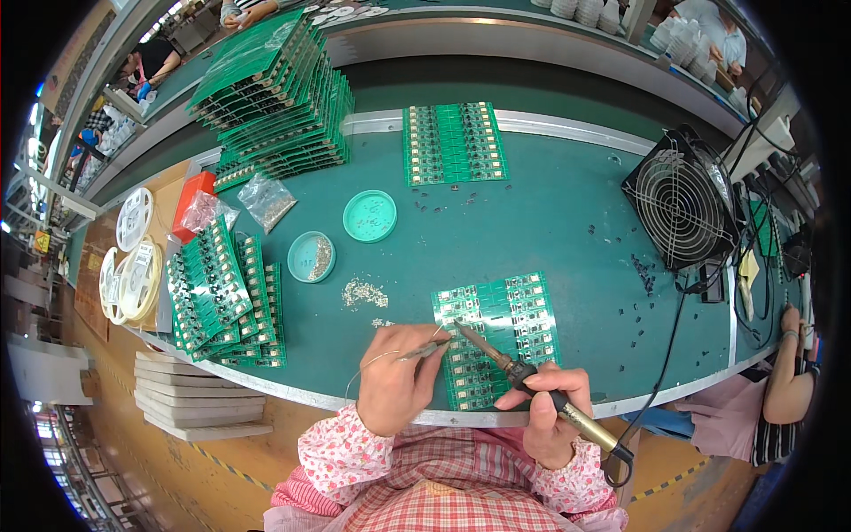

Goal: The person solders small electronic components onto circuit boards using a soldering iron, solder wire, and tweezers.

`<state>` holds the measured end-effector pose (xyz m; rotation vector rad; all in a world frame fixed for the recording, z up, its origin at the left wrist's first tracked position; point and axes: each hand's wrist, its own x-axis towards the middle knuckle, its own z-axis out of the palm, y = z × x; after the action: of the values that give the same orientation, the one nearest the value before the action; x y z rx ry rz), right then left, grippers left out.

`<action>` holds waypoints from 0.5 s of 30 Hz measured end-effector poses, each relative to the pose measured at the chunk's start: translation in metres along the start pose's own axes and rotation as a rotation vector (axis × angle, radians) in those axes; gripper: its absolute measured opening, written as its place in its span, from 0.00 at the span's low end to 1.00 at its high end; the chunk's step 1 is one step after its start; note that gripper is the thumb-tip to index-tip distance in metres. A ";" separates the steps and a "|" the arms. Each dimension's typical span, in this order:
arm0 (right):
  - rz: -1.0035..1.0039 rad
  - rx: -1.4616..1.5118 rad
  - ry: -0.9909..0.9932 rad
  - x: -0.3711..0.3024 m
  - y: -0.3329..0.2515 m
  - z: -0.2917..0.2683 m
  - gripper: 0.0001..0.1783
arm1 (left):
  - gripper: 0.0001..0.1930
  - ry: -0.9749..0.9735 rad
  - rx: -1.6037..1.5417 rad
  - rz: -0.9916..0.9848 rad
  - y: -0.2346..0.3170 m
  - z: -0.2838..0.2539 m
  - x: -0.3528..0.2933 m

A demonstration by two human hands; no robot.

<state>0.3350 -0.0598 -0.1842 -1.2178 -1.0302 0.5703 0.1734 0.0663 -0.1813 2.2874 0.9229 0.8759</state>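
Observation:
A green circuit board panel (498, 306) lies flat near the table's front edge, with rows of small parts along both sides. My right hand (554, 403) grips a soldering iron (496, 356), its tip at the panel's left row. Closed around tweezers (424, 350) and a thin strand of solder wire (372, 362), my left hand (397, 372) is over the panel's left edge. Tweezer points and iron tip come close together there; whether they touch a part is too small to tell. Left of my left hand lies a loose pile of tiny components (363, 293).
Two round green dishes (370, 216) stand beyond the pile. Board stacks (266, 97) rise at the far left and lie at the near left (213, 284). Another panel (455, 144) is at the back. A black fan (681, 199) stands right, near scattered black chips (644, 275).

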 end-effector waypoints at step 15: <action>-0.077 -0.015 -0.045 0.007 0.000 0.001 0.06 | 0.11 -0.006 -0.015 0.001 0.000 -0.001 0.001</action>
<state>0.3370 -0.0534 -0.1823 -1.1776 -1.1158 0.5333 0.1731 0.0674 -0.1807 2.2767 0.9090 0.8734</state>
